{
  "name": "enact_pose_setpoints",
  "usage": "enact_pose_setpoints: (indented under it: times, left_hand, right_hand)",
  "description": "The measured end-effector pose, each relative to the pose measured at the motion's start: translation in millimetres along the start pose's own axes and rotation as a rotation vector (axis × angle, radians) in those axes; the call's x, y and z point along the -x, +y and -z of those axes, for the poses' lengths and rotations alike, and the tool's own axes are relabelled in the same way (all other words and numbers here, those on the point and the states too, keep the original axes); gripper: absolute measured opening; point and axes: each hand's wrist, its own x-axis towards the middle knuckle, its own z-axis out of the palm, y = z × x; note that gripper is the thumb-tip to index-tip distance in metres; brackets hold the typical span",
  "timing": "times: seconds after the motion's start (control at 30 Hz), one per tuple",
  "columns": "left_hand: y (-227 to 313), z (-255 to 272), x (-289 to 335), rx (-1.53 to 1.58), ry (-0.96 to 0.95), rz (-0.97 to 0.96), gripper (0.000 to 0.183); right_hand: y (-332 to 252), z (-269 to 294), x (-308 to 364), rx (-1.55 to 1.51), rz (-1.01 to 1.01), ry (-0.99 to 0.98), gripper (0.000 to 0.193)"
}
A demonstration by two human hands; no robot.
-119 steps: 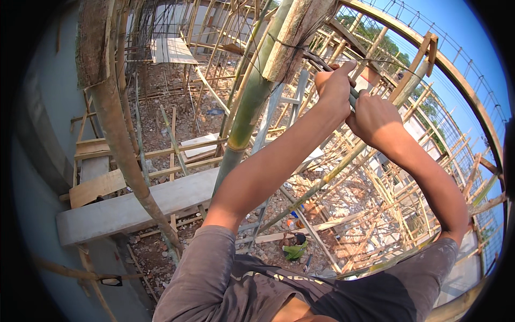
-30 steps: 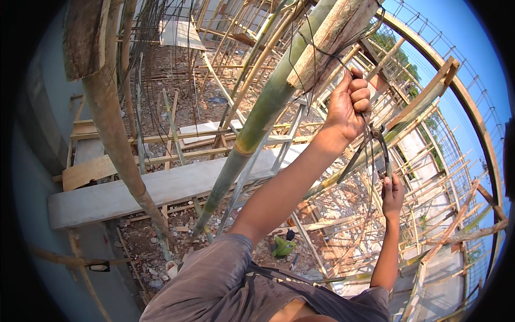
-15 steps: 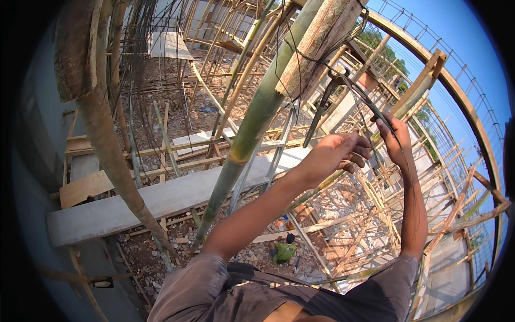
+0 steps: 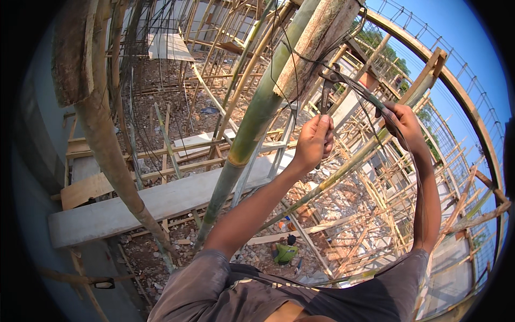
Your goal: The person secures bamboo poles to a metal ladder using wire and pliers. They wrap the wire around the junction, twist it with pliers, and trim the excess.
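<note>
Two hands up at the lashing. My left hand (image 4: 314, 140) is closed round the handles of the pliers (image 4: 325, 88), jaws at the tie wire (image 4: 365, 94) beside the wooden post (image 4: 316, 45). My right hand (image 4: 401, 122) grips the wire's loose end. Green bamboo pole (image 4: 252, 129) leans just left.

A grey concrete beam (image 4: 161, 201) lies far below, near a crouching person in green (image 4: 285, 251).
</note>
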Motion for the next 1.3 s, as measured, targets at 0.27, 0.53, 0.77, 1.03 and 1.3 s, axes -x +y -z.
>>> enact_pose_setpoints:
  times: [0.27,0.53,0.77,1.03,1.3]
  left_hand:
    - [-16.7,-35.2,1.3,0.12,0.141,-0.042,0.031]
    - [-26.0,-43.2,-9.4,0.208,0.147,-0.017,0.034]
    - [-22.8,-76.0,-10.6,0.35,0.231,-0.049,0.035]
    - [-16.8,-84.3,-12.8,0.389,0.235,-0.039,0.036]
    - [-26.6,-84.3,-12.9,0.371,0.252,-0.067,0.036]
  right_hand:
    - [-40.2,-12.7,19.1,0.264,0.015,0.13,0.033]
    - [-58.6,-16.8,18.0,0.385,-0.064,0.164,0.036]
    - [-49.7,-34.4,27.6,0.323,-0.061,0.207,0.041]
    - [-82.5,-61.8,41.7,0.385,-0.104,0.308,0.025]
    - [-53.4,-75.8,40.8,0.413,-0.143,0.329,0.028]
